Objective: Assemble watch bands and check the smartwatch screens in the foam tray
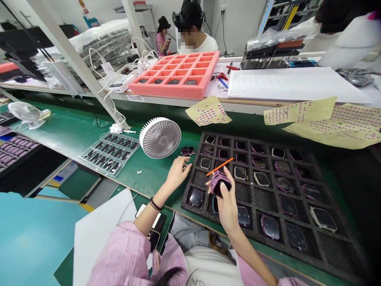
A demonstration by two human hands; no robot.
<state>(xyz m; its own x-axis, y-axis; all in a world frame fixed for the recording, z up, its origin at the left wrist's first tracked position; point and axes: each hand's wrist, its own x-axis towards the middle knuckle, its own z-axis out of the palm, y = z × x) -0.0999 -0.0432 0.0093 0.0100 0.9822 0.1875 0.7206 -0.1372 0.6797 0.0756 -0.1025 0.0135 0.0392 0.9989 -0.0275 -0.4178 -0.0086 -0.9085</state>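
My right hand [228, 198] is closed around a small stack of purple-framed watch cases [219, 183] with dark faces. A thin orange stick [219, 167] juts out slantwise at the fingertips of that hand. Left of it, my left hand [177, 172] is low over the green bench, thumb and fingers apart. A small dark piece shows between these fingertips; whether they touch it I cannot tell. Just beyond lie a couple of watch cases [188, 151]. Under my right hand is a black foam tray [266, 201] whose compartments hold several watch cases.
A white fan [160, 138] stands behind my left hand, near a clear plastic tray [110, 153] of dark parts. On the shelf above sit a pink foam tray [175, 91] and paper sheets [285, 83]. Yellow dotted sheets [208, 111] hang from its edge. Two people are beyond.
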